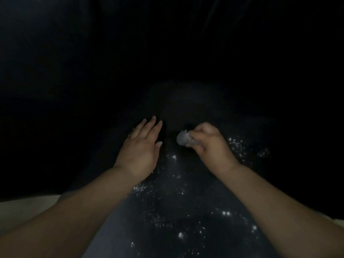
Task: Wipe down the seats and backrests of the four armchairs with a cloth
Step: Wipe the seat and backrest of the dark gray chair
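Observation:
The scene is very dark. A black armchair [186, 101] fills nearly the whole view, its seat and backrest barely told apart. My left hand [141, 146] lies flat with straight fingers on the dark surface at centre left. My right hand [208, 144] grips a small bunched grey cloth [183, 139] to the right of it, the cloth poking out leftward from my curled fingers and held against the chair. The two hands are a short gap apart.
A dark garment with glittering specks [176, 211] hangs between my forearms at the bottom centre. A pale strip of floor [28, 207] shows at the lower left, and a sliver at the lower right edge.

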